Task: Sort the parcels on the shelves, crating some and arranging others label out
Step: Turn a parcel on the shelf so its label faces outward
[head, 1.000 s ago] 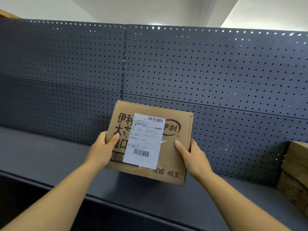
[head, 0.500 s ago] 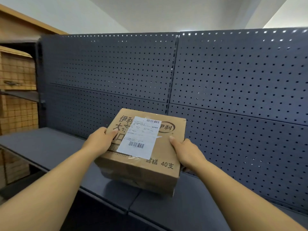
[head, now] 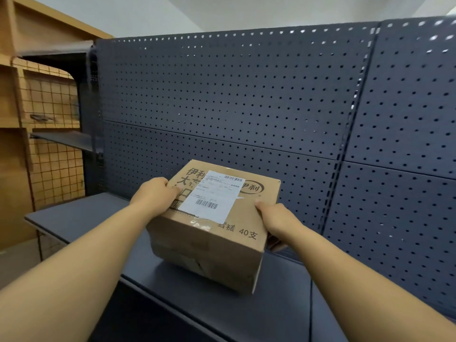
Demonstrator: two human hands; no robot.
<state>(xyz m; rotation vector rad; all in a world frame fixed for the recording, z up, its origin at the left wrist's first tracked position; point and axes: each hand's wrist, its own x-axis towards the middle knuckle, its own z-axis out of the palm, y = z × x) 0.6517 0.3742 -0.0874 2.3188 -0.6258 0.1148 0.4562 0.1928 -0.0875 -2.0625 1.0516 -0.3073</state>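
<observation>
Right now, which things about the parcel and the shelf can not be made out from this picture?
Head view only:
- Shipping label text: too small and blurred to read.
- Printed characters on the cardboard box: partly covered by the label and the left hand.
- Box underside: hidden, so contact with the shelf is unclear.
- Fingers of the right hand: mostly behind the box's side.
- Shelf's right end: cut off by the frame edge.

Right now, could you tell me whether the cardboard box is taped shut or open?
Shut. The cardboard box has its flaps closed, with clear tape visible below the shipping label. Both hands hold its sides.
</observation>
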